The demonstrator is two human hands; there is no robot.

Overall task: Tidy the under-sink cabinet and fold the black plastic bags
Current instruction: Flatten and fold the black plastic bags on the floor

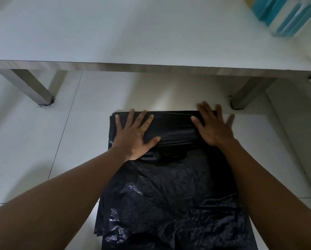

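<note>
Head view: black plastic bag (169,186) lies spread on the floor (33,141), both hands flat, fingers spread: left hand (134,136), right hand (214,127); thin, slippery film, best pinched at corners

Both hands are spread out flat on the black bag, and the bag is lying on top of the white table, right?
Not quite. The left hand and the right hand are spread flat on the black bag, but the bag lies on the tiled floor in front of the white table, not on top of it. The head view shows this.
</note>
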